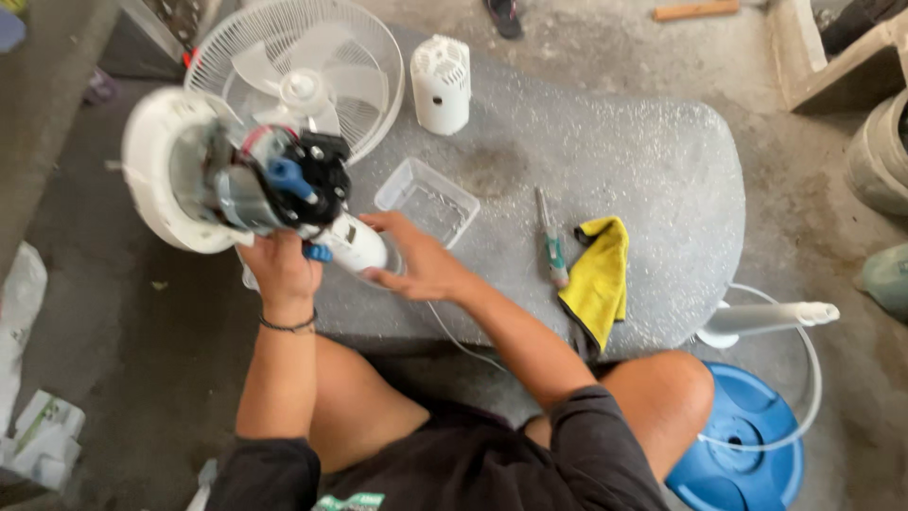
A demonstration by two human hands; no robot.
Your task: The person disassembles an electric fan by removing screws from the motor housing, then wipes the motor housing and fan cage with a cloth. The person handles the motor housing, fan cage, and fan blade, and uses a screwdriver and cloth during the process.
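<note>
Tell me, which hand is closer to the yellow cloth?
The right hand. It is beside the fan motor's white neck, with the screwdriver between it and the yellow cloth. The left hand grips under the fan motor, farther away.

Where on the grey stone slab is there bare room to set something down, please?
The speckled grey stone slab is bare across its right part, beyond the yellow cloth and green-handled screwdriver, and between the white motor cover and clear plastic tray. The left end is crowded: white fan grille, fan motor, both hands.
</note>
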